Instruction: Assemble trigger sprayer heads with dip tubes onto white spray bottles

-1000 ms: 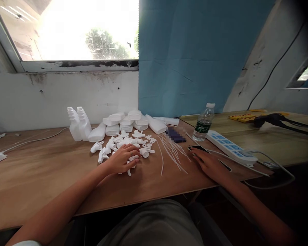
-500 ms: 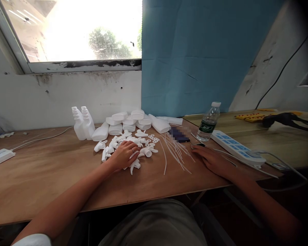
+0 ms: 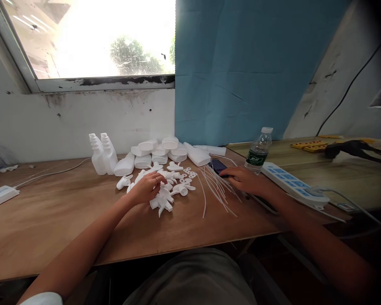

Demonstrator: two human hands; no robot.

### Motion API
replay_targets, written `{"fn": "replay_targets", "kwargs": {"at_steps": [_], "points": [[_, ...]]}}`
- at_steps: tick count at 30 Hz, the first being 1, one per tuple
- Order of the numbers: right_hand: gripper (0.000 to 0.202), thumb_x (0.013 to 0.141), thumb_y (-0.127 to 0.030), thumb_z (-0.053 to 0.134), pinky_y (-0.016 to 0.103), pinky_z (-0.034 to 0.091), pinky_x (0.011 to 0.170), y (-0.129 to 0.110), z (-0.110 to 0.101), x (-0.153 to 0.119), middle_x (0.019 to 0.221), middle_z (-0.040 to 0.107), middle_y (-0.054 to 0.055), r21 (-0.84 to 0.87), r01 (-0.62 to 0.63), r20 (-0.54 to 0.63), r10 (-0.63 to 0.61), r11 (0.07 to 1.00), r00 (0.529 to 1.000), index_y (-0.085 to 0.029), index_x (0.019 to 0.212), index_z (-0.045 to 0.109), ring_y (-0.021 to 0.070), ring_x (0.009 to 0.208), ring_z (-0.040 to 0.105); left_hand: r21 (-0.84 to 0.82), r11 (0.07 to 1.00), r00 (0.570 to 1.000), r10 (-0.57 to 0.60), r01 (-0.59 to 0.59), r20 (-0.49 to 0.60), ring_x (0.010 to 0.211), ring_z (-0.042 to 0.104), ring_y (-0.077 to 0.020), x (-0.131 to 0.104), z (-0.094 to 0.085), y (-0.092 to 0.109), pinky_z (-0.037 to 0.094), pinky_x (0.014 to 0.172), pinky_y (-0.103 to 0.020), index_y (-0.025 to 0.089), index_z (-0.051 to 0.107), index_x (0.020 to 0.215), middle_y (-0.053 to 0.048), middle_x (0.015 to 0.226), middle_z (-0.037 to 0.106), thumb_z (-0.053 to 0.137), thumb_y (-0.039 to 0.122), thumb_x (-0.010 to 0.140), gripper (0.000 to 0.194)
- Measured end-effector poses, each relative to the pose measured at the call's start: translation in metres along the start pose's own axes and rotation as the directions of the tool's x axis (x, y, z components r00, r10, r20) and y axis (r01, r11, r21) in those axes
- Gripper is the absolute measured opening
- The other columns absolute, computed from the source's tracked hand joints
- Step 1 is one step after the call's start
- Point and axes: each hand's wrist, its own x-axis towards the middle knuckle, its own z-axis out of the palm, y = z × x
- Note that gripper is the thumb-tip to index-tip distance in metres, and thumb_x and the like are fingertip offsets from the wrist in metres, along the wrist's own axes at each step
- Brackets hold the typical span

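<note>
My left hand (image 3: 147, 187) rests on the near left of a heap of white trigger spray heads (image 3: 161, 199). Its fingers are loosely bent and apart, with no head visibly gripped. My right hand (image 3: 248, 181) reaches leftward with fingers stretched out. Their tips are at the near edge of a dark phone (image 3: 220, 165), possibly touching it. Thin white dip tubes (image 3: 217, 186) fan out just left of that hand. Below its wrist lies a slim dark flat object (image 3: 265, 204), partly covered by the forearm. Small white rings (image 3: 189, 173) lie between heads and tubes.
Two white spray bottles (image 3: 104, 154) stand upright at the back left. Several more lie in a stack (image 3: 158, 149) against the wall. A water bottle (image 3: 257, 152) and a power strip (image 3: 294, 184) are to the right; another strip (image 3: 1, 197) sits far left.
My right hand has moved left and away from me, to the phone. The slim dark object has shifted right and nearer. My left hand has slid slightly left over the spray heads.
</note>
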Motion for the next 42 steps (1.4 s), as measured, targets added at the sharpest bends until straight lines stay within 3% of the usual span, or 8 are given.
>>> {"fn": "replay_targets", "kwargs": {"at_steps": [6, 12, 16, 21, 25, 30, 36, 42], "points": [[0.034, 0.08, -0.013, 0.048, 0.031, 0.051, 0.081, -0.027, 0.029, 0.085, 0.1, 0.074, 0.007, 0.225, 0.128, 0.23, -0.18, 0.966, 0.956, -0.019, 0.101, 0.074, 0.0219, 0.09, 0.068, -0.251, 0.964, 0.916, 0.017, 0.091, 0.4, 0.074, 0.057, -0.012, -0.005, -0.036, 0.006, 0.046, 0.069, -0.022, 0.019, 0.069, 0.095, -0.002, 0.092, 0.065, 0.051, 0.012, 0.079, 0.025], [0.031, 0.082, -0.018, 0.058, 0.033, 0.048, 0.087, -0.036, 0.063, 0.099, 0.103, 0.066, 0.011, 0.291, 0.221, 0.201, -0.286, 0.931, 0.937, -0.017, 0.11, 0.072, 0.0228, 0.096, 0.063, -0.207, 0.968, 0.834, -0.002, 0.139, 0.552, 0.079, 0.061, -0.015, -0.007, -0.044, 0.016, 0.046, 0.063, -0.022, 0.027, 0.066, 0.111, -0.002, 0.113, 0.063, 0.071, 0.025, 0.071, 0.041], [0.025, 0.085, -0.025, 0.06, 0.039, 0.046, 0.09, -0.037, 0.071, 0.093, 0.102, 0.065, 0.012, 0.291, 0.236, 0.122, -0.281, 0.927, 0.952, -0.017, 0.105, 0.073, 0.0256, 0.099, 0.061, -0.157, 0.987, 0.87, 0.104, -0.031, 0.483, 0.096, 0.065, -0.0191, -0.007, -0.033, 0.036, 0.049, 0.072, -0.024, 0.033, 0.061, 0.119, 0.0, 0.121, 0.063, 0.062, 0.013, 0.075, 0.048], [0.022, 0.083, -0.019, 0.059, 0.037, 0.048, 0.085, -0.036, 0.078, 0.093, 0.099, 0.068, 0.011, 0.329, 0.219, 0.082, -0.258, 0.919, 0.963, -0.015, 0.1, 0.072, 0.0246, 0.094, 0.062, -0.113, 0.971, 0.893, 0.238, -0.211, 0.383, 0.102, 0.065, -0.0218, -0.001, -0.003, 0.064, 0.05, 0.083, -0.029, 0.028, 0.056, 0.126, -0.005, 0.119, 0.065, 0.061, 0.023, 0.081, 0.045], [0.023, 0.079, -0.015, 0.06, 0.033, 0.048, 0.082, -0.038, 0.079, 0.092, 0.099, 0.068, 0.01, 0.322, 0.184, 0.078, -0.22, 0.928, 0.972, -0.014, 0.1, 0.07, 0.0224, 0.09, 0.063, -0.13, 0.942, 0.91, 0.333, -0.309, 0.247, 0.095, 0.064, -0.0221, -0.002, 0.02, 0.062, 0.049, 0.089, -0.034, 0.02, 0.058, 0.118, -0.009, 0.103, 0.069, 0.057, 0.031, 0.087, 0.033], [0.025, 0.077, -0.015, 0.059, 0.031, 0.048, 0.078, -0.04, 0.078, 0.089, 0.098, 0.067, 0.009, 0.35, 0.15, 0.063, -0.183, 0.925, 0.981, -0.013, 0.1, 0.067, 0.0202, 0.085, 0.061, -0.236, 0.9, 0.909, 0.4, -0.365, 0.117, 0.126, 0.05, -0.0266, -0.01, 0.029, 0.05, 0.041, 0.107, -0.042, 0.019, 0.054, 0.123, -0.012, 0.124, 0.063, 0.065, 0.038, 0.085, 0.044], [0.02, 0.08, -0.021, 0.059, 0.032, 0.047, 0.079, -0.042, 0.073, 0.088, 0.097, 0.064, 0.007, 0.371, 0.236, -0.109, -0.21, 0.898, 0.972, -0.016, 0.099, 0.063, 0.0191, 0.086, 0.058, -0.251, 0.926, 0.947, 0.311, -0.281, 0.087, 0.117, 0.059, -0.0222, -0.016, 0.036, 0.046, 0.047, 0.101, -0.037, 0.02, 0.054, 0.127, -0.013, 0.125, 0.063, 0.056, 0.032, 0.091, 0.038], [0.017, 0.084, -0.027, 0.06, 0.032, 0.048, 0.077, -0.074, 0.053, 0.077, 0.095, 0.062, 0.007, 0.463, 0.336, -0.253, -0.241, 0.82, 0.937, -0.018, 0.099, 0.062, 0.0176, 0.082, 0.057, -0.189, 0.982, 0.999, -0.015, 0.006, -0.044, 0.11, 0.057, -0.023, -0.014, 0.041, 0.041, 0.047, 0.098, -0.038, 0.022, 0.06, 0.123, -0.01, 0.113, 0.064, 0.058, 0.04, 0.09, 0.037]]}}
